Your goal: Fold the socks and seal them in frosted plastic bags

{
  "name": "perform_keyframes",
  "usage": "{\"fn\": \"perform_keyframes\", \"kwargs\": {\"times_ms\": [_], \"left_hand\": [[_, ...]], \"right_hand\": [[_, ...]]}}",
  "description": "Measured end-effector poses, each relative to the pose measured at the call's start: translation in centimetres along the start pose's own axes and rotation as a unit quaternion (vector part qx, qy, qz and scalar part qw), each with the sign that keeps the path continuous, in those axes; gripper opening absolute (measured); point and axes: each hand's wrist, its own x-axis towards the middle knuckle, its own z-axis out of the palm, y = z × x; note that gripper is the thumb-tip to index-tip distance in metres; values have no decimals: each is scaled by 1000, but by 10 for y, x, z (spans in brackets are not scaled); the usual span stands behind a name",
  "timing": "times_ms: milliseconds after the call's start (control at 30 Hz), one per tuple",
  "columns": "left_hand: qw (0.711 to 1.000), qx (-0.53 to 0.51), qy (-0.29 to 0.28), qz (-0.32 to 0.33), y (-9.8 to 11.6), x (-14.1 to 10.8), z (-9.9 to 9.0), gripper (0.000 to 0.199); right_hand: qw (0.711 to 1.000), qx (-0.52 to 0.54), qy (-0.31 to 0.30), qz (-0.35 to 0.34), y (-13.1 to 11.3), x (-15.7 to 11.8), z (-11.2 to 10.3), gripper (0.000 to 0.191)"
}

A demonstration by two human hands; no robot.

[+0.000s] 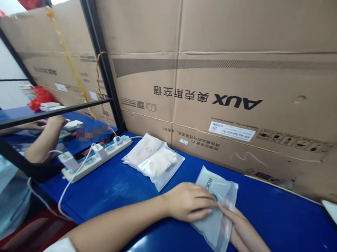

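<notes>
One pouch [210, 226] under left fingers [205, 202].

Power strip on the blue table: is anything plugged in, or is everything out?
Plugged in: two white adapters sit on the power strip. Whether it is live, cannot tell.

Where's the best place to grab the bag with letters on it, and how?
I'd pinch the bag by its right edge, coming from the right, thumb on top, fingers underneath. That edge looks thin and flat, sticking out past the stuff inside, so it should make an easy grip. The right hand is there now.
</notes>
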Motion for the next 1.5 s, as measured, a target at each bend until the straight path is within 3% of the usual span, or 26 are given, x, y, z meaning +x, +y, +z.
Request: {"fn": "perform_keyframes", "kwargs": {"times_ms": [100,167,267,300,367,467,600,700,833,933,1133,1267,1367,1433,1500], "left_hand": [[992,39,35,-116,-6,-5,-38,38],[967,102,73,-222,-20,-19,-69,39],[894,207,103,-383,-56,-52,-109,46],[856,239,112,-445,-70,-64,-118,49],[782,252,95,-562,-93,-84,-129,60],[732,170,23,-659,-111,-100,-130,68],[751,122,0,-649,-109,-102,-122,64],[778,57,30,-625,-101,-98,-116,62],[801,-79,83,-588,-90,-88,-102,56],[810,-149,94,-559,-78,-77,-79,56],[836,-151,138,-508,-44,-44,-23,69],[814,-188,138,-532,-43,-21,-14,81],[758,-269,132,-580,-52,-10,-23,86],[720,-339,115,-594,-55,-8,-29,76],[730,-376,111,-561,-56,-10,-30,61]], "right_hand": [[1000,9,16,11,-3,-2,5,46],[1000,7,7,26,-3,-2,14,41],[999,27,-19,41,1,5,34,32],[998,39,-24,40,2,10,43,29],[998,57,-30,20,2,23,64,26],[995,64,-76,-19,-3,45,99,27],[994,25,-106,-9,-9,64,132,29],[996,19,-81,15,-6,65,138,27],[1000,2,-16,-4,0,50,123,29],[999,-1,1,-39,-1,31,107,35],[1000,8,-12,9,-14,2,74,33],[999,4,20,-32,-24,10,55,27],[998,13,18,-66,-31,23,47,23],[997,22,-1,-74,-33,30,45,22],[996,26,-21,-79,-32,33,44,22]]}}
